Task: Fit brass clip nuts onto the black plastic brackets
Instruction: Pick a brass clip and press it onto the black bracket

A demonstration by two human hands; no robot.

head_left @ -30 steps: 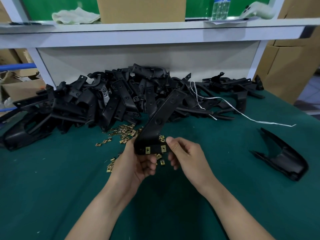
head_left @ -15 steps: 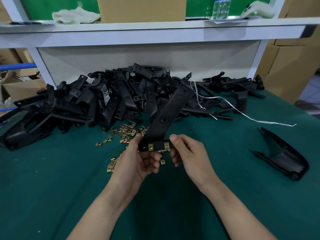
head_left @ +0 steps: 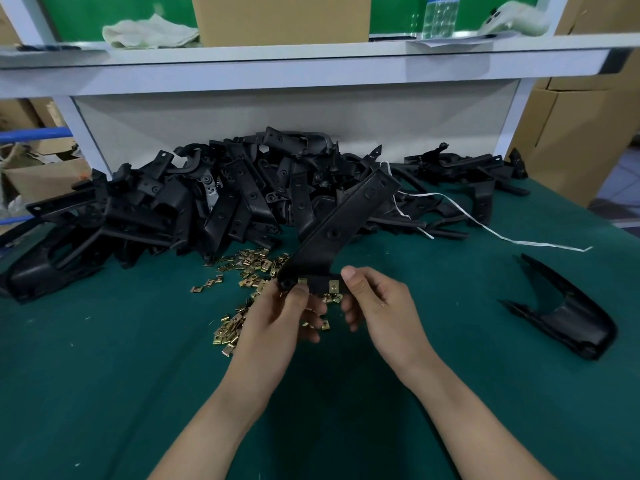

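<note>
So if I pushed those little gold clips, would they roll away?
Probably not: the brass clip nuts look flat and square, so they would likely slide and scatter on the green mat. They seem light, since many lie loosely heaped and strewn.

Matt plastic, shiny brass
My bracket (head_left: 341, 233) is smooth matt plastic, its clip nuts (head_left: 334, 286) glossy brass-coloured metal, my counter (head_left: 104, 358) dull green cloth.
</note>
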